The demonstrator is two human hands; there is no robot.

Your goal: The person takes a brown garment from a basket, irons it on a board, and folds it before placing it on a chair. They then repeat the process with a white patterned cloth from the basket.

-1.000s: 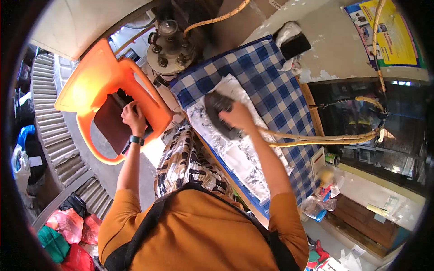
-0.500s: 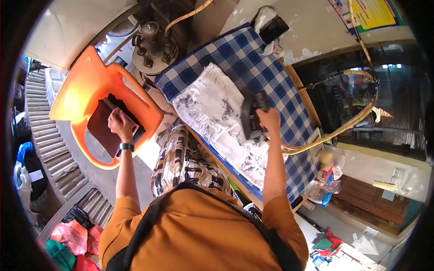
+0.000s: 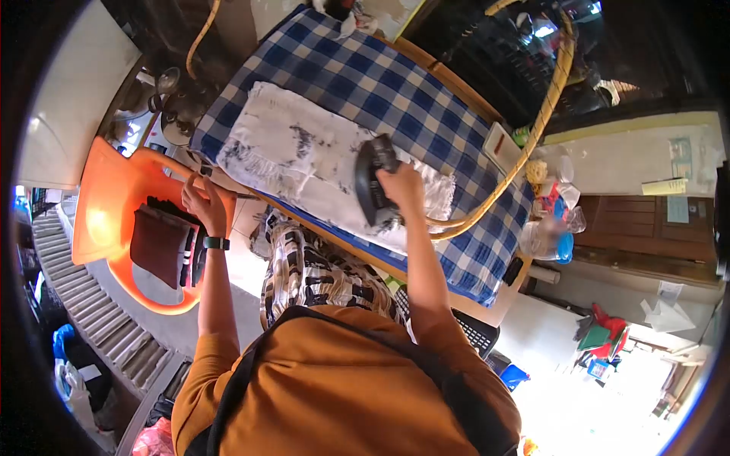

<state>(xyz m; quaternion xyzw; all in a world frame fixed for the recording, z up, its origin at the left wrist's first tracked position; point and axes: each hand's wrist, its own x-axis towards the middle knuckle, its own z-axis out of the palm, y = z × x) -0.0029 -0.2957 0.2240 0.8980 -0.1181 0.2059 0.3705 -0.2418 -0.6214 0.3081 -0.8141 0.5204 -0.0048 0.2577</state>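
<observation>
My right hand is closed round the handle of a dark steam iron. The iron rests on, or just over, a white cloth with grey-black blotches and fringed edges. That cloth lies folded on a blue-and-white checked cover. My left hand, a watch on its wrist, hovers with fingers apart by the near side of an orange plastic chair. Nothing shows in that hand. On the chair seat sits a small stack of folded dark clothes, brown on top.
A yellow-wrapped hose runs from the iron across the table's right side and upward. A metal boiler-like vessel stands behind the chair. Plastic bags and bottles sit at the table's right end. A black basket is below it.
The view has swung to the right. My left hand has lifted off the dark clothes on the chair toward the table side. The iron has shifted along the white cloth, toward its fringed right end.
</observation>
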